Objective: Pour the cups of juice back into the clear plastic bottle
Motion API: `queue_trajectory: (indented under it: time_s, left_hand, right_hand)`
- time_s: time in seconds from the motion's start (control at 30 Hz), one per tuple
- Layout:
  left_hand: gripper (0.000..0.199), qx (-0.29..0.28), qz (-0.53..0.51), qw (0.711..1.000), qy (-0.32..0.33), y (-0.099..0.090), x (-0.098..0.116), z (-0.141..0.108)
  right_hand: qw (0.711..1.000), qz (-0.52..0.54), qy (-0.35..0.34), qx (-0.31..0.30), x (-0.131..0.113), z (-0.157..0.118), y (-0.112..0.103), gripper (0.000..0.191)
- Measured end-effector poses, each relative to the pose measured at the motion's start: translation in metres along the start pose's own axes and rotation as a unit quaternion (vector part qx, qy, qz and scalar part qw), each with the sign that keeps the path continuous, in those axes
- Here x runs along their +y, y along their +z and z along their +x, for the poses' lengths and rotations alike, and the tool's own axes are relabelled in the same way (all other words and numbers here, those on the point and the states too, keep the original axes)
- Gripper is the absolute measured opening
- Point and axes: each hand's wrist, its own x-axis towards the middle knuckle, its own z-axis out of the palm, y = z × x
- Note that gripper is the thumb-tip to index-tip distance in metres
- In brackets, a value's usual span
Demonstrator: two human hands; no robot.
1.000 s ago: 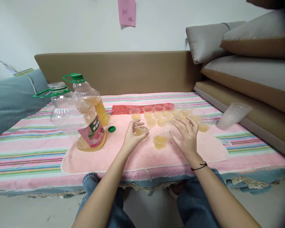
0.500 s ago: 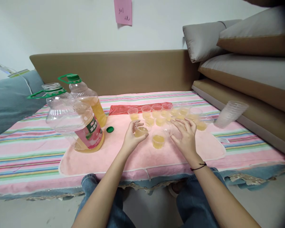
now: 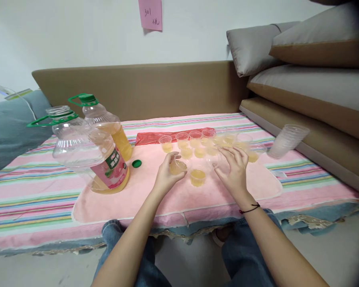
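My left hand (image 3: 166,172) is closed round a clear plastic cup (image 3: 177,167) holding some yellow juice; the cup is tilted. My right hand (image 3: 233,169) curls its thumb and fingers about another clear cup (image 3: 214,160), partly hidden and seemingly with little or nothing in it. Between the hands a cup of yellow juice (image 3: 198,177) stands upright on the pink mat (image 3: 164,205). Just behind them, several more juice cups (image 3: 186,152) stand close together, some covered by my right hand.
On the left are an uncapped juice bottle (image 3: 110,171) and a capped one (image 3: 121,139), with a green cap (image 3: 137,163) beside them. A leaning stack of clear cups (image 3: 288,141) is at right, near piled cushions (image 3: 311,87). Red plastic (image 3: 149,138) lies at the back.
The cup in my left hand has tipped from nearly upright to a tilt. My right hand stays almost in place. The whole view has shifted slightly.
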Motion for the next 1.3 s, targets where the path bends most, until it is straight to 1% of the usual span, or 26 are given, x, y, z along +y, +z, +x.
queue_trajectory:
  time_s: [0.13, 0.37, 0.63, 0.9, 1.1, 1.3]
  left_hand:
    - [0.062, -0.011, 0.032, 0.999, 0.021, 0.0, 0.002, 0.0]
    - [0.062, -0.026, 0.073, 0.997, 0.03, 0.001, 0.006, -0.002]
    - [0.064, -0.023, 0.132, 0.99, 0.039, 0.001, 0.011, -0.002]
    - [0.064, -0.021, 0.2, 0.978, 0.049, 0.003, 0.016, -0.003]
    - [0.065, -0.024, 0.221, 0.973, 0.056, 0.003, 0.018, -0.003]
    - [0.067, -0.025, 0.235, 0.968, 0.081, 0.003, 0.017, -0.004]
  right_hand:
    - [1.0, -0.002, 0.001, 0.004, 0.0, 0.001, -0.001, 0.054]
    - [1.0, 0.006, 0.005, 0.002, 0.0, 0.001, 0.0, 0.055]
    - [1.0, 0.002, 0.0, 0.003, 0.0, 0.0, 0.0, 0.052]
    - [1.0, 0.008, 0.007, -0.008, 0.0, 0.0, 0.0, 0.053]
    - [1.0, 0.014, 0.007, -0.013, 0.0, 0.0, 0.001, 0.056]
    - [1.0, 0.018, 0.007, -0.02, -0.001, 0.0, 0.0, 0.058]
